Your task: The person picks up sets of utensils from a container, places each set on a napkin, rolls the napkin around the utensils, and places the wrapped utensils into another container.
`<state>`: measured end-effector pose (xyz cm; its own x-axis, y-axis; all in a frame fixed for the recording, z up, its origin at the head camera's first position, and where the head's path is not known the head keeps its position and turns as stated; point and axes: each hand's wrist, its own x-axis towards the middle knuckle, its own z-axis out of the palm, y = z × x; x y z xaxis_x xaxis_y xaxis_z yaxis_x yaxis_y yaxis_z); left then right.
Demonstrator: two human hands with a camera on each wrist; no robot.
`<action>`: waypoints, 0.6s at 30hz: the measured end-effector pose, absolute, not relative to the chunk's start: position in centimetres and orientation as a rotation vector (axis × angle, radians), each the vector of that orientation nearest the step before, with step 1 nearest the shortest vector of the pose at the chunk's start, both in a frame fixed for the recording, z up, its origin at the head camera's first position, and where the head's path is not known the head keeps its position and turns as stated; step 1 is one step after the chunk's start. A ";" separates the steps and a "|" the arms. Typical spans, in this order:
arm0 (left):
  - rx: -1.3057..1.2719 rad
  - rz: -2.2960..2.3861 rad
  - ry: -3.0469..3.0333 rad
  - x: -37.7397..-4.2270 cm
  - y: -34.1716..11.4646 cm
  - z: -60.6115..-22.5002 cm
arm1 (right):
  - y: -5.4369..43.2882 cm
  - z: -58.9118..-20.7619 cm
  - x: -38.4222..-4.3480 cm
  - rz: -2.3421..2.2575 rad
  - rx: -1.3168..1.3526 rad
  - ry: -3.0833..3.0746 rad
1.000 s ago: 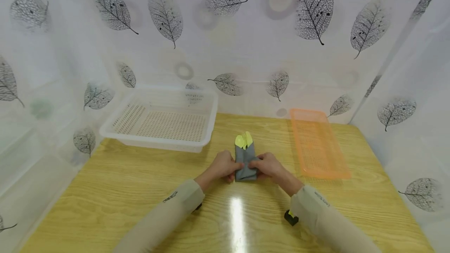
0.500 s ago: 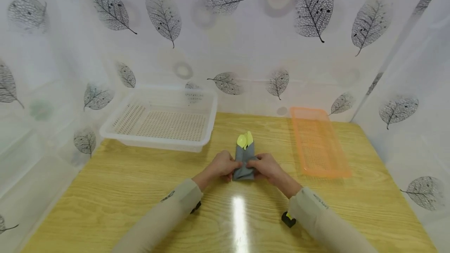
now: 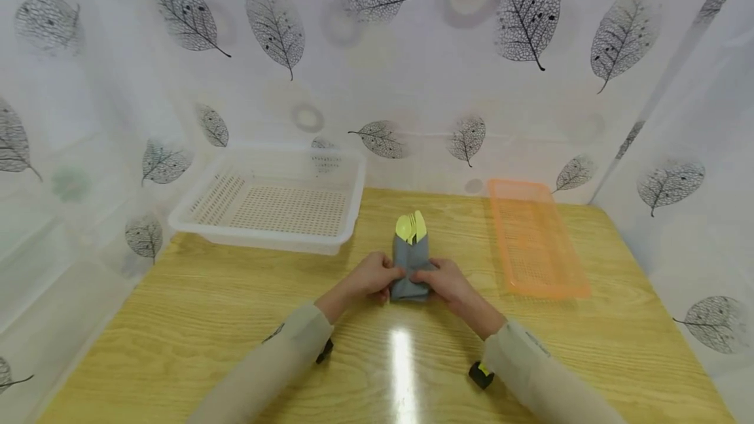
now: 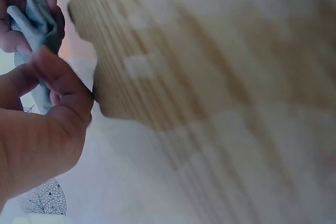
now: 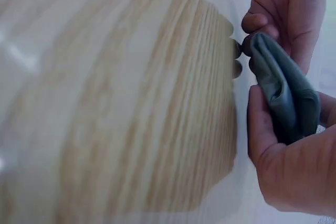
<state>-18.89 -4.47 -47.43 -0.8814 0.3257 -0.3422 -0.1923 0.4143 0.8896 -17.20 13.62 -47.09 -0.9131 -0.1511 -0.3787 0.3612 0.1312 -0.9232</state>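
A folded grey-blue napkin (image 3: 410, 255) forms a pocket in the middle of the head view. Out of its top stick a yellow-green spoon (image 3: 404, 227), fork (image 3: 413, 228) and knife (image 3: 421, 226). My left hand (image 3: 372, 276) grips the napkin's left edge, thumb on the front. On the opposite edge my right hand (image 3: 450, 280) holds it the same way, its thumb close to the left one. The right wrist view shows the napkin's folded lower end (image 5: 283, 90) between both hands. In the left wrist view, bunched napkin cloth (image 4: 39, 24) shows beyond the left thumb.
A white perforated basket (image 3: 265, 241) stands at the back left of the wooden table (image 3: 206, 319). At the right lies a shallow orange basket (image 3: 544, 290). Behind the table hangs a white curtain (image 3: 412, 97) with leaf prints.
The napkin with its cutlery first leaned slightly right, then came back more upright, its top now a little higher in the view. Both hands kept their grip and shifted only slightly.
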 end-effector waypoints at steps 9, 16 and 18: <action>0.254 1.629 2.173 -18.8 -3.8 -46.8 | 14.6 -46.5 -16.9 -1.988 0.127 1.936; 0.281 1.903 2.042 -18.4 -2.9 -45.0 | 15.7 -44.1 -16.6 -2.084 -0.020 1.922; 0.272 1.973 2.014 -18.3 -2.6 -44.5 | 15.8 -43.5 -16.6 -2.135 -0.006 1.905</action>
<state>-18.32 -2.60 -44.50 -0.9347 0.3450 -0.0857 -0.0788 0.0343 0.9963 -16.56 15.82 -43.47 -0.9610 -0.2088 -0.1811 0.2037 -0.0920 -0.9747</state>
